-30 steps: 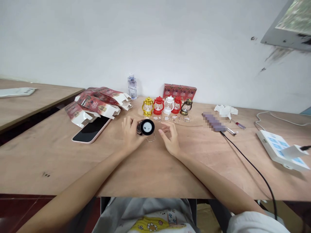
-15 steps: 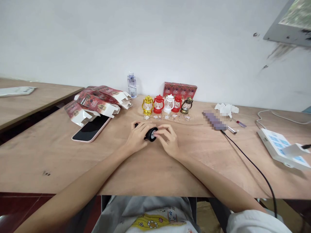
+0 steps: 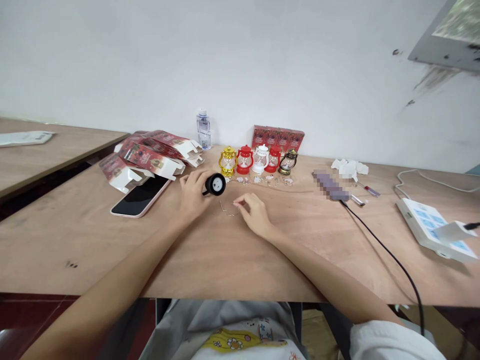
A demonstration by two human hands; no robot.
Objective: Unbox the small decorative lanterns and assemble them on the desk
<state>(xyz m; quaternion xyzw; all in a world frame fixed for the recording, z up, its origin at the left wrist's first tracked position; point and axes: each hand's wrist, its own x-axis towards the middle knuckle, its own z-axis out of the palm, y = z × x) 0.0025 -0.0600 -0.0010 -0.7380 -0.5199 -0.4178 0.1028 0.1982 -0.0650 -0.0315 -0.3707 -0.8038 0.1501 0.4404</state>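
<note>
My left hand (image 3: 194, 192) grips a small black lantern (image 3: 216, 184) tipped on its side, its round base with a grey disc facing me. The rest of the lantern is hidden behind my fingers. My right hand (image 3: 253, 212) is closed in a pinch at one end of a thin bent wire (image 3: 228, 214), just above the table. Behind both hands stand several small lanterns in a row: a gold one (image 3: 228, 161), red ones (image 3: 244, 160), a white one (image 3: 260, 160) and a bronze one (image 3: 288, 162). Thin wire pieces with white bits (image 3: 240, 180) lie before them.
Red flattened boxes (image 3: 150, 156) overlap a phone (image 3: 140, 197) at left. A water bottle (image 3: 203, 131) and upright red boxes (image 3: 277, 138) stand by the wall. On the right are tissue (image 3: 349, 169), a screwdriver (image 3: 371, 190), a cable (image 3: 390, 250) and a power strip (image 3: 422, 220).
My left hand has moved up and left with the black lantern, turning its base more toward me. My right hand has come away from the base, and the bent wire now shows at its fingertips.
</note>
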